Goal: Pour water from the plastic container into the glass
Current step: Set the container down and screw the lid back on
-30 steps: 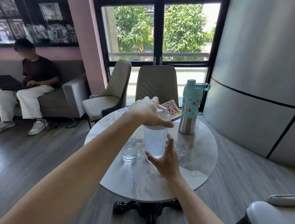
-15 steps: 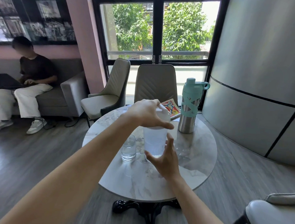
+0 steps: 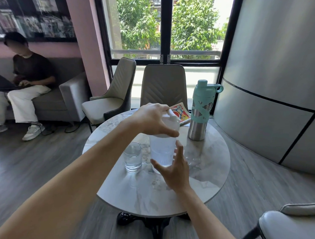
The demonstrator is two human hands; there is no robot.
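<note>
Right hand (image 3: 174,169) at the near side of the translucent white plastic container (image 3: 162,149), fingers spread open around its lower body; can't tell whether they touch it. Container stands upright near the centre of the round white marble table (image 3: 149,196), water in roughly its lower part, level hard to read through the frosted wall. Left hand (image 3: 153,120) comes in from the left and sits on top, fingers curled down gripping the white lid (image 3: 172,122). Short clear drinking glass (image 3: 133,157) just left of the container, upright, about half full of water, apart from both hands. Far right on the table: steel bottle with a teal cap and teal silicone web sleeve (image 3: 201,110), capped, contents not visible. A colourful printed booklet (image 3: 180,112) lies at the far edge, between that bottle and the left hand. Beyond the table, two beige upholstered chairs (image 3: 163,85) by the window.
</note>
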